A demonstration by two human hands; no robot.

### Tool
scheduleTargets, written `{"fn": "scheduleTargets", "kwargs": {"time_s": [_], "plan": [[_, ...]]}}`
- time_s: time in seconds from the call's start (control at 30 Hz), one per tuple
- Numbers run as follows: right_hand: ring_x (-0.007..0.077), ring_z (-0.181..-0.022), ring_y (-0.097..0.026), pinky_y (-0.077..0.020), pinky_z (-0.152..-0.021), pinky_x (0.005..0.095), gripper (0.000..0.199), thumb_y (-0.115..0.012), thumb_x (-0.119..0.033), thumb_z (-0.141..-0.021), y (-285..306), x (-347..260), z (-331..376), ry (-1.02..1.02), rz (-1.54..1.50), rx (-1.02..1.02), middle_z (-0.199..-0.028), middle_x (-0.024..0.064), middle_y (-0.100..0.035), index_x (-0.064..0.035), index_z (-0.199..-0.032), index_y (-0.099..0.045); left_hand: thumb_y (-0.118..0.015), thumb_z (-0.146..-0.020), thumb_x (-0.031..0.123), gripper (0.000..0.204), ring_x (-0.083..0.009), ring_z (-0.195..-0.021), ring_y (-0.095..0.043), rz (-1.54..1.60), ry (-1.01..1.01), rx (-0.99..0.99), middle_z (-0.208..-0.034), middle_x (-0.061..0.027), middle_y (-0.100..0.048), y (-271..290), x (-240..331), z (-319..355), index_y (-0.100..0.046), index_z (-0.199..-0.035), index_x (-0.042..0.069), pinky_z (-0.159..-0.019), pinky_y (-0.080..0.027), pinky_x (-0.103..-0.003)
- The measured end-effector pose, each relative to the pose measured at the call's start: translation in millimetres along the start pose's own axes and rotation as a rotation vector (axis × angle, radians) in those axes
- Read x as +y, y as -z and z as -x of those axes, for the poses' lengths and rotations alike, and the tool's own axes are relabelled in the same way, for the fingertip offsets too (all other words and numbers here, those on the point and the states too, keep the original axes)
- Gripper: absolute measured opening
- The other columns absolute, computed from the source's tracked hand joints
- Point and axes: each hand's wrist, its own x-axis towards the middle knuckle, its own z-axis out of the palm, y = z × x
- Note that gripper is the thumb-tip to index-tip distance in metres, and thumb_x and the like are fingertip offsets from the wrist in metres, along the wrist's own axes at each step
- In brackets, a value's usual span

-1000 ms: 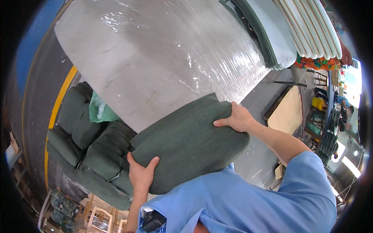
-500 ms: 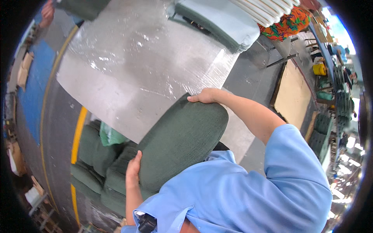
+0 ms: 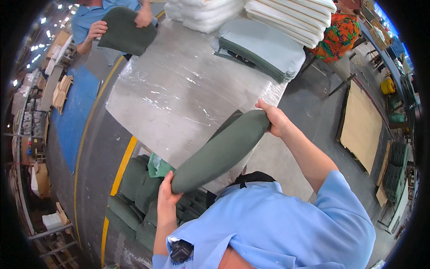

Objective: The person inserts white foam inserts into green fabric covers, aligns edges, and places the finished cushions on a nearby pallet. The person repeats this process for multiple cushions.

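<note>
Your left hand (image 3: 167, 190) pinches the near left end of the green cushion (image 3: 219, 150), its forearm pointing away from you. Your right hand (image 3: 275, 119) reaches farther out, the arm slanting in from the right, its grip clasped around the cushion's far right end. The cushion slants between both hands, tipped on edge, at the near side of the plastic-covered tabletop (image 3: 152, 103).

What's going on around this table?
Someone in a blue shirt holds a dark green cushion by its ends, left hand on one, right hand on the other, at the near side of the film-covered table. Across it, a co-worker holds another green piece. More green cushions lie at lower left.
</note>
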Motion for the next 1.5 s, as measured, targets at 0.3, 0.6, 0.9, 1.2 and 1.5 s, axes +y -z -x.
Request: {"fn": "scheduleTargets", "kwargs": {"time_s": [0.3, 0.6, 0.9, 1.2, 1.5], "plan": [[0.0408, -0.142, -0.051, -0.0435, -0.117, 0.0477, 0.082, -0.082, -0.058, -0.086, -2, -21, 13, 0.657, 1.005, -0.117, -0.156, 0.0252, -0.051, -0.0084, -0.147, -0.06, -0.071, -0.096, 0.057, 0.077, -0.0394, -0.151, -0.039, -1.546, -0.913, 0.395, -0.158, -0.0166, -0.048, -106, 10, 62, -0.054, -0.154, 0.009, -0.122, -0.033, -0.058], [0.0348, -0.104, -0.073, -0.0549, -0.091, 0.0487, 0.06, -0.092, -0.045, -0.071, -96, -36, 27, 0.893, 1.675, -0.663, -0.108, 0.0155, -0.076, -0.0088, -0.115, -0.072, -0.085, -0.083, 0.038, 0.063, -0.038, -0.112, -0.068, -1.811, -1.136, -0.085, -0.124, -0.0154, -0.072, -184, 21, 44, -0.065, -0.133, 0.005, -0.098, -0.052, -0.049], [0.0306, -0.096, -0.074, -0.0539, -0.086, 0.0438, 0.05, -0.091, -0.038, -0.072, -100, 9, 15, 1.163, 1.682, -0.32, -0.097, 0.0073, -0.074, -0.0118, -0.107, -0.068, -0.09, -0.07, 0.023, 0.049, -0.0296, -0.092, -0.068, -1.916, -1.278, 0.206, -0.1, -0.0064, -0.069, -204, -11, 20, -0.064, -0.109, 0.011, -0.08, -0.052, -0.046], [0.0332, -0.1, -0.074, -0.0549, -0.086, 0.0443, 0.052, -0.091, -0.038, -0.074, -140, 3, 24, 1.14, 1.87, -0.402, -0.103, 0.0083, -0.075, -0.0101, -0.111, -0.067, -0.093, -0.067, 0.02, 0.051, -0.0296, -0.1, -0.067, -1.771, -1.406, 0.264, -0.103, -0.0055, -0.069, -196, -8, 15, -0.066, -0.11, 0.01, -0.084, -0.051, -0.046], [0.0321, -0.089, -0.076, -0.0569, -0.079, 0.046, 0.046, -0.09, -0.031, -0.078, -114, -32, 59, 0.919, 1.346, -0.222, -0.089, 0.014, -0.076, -0.0011, -0.109, -0.073, -0.08, -0.088, 0.012, 0.053, -0.0398, -0.121, -0.062, -1.074, -1.389, 0.119, -0.133, -0.0195, -0.063, -133, -66, 62, -0.06, -0.137, 0.004, -0.102, -0.052, -0.049]]}}
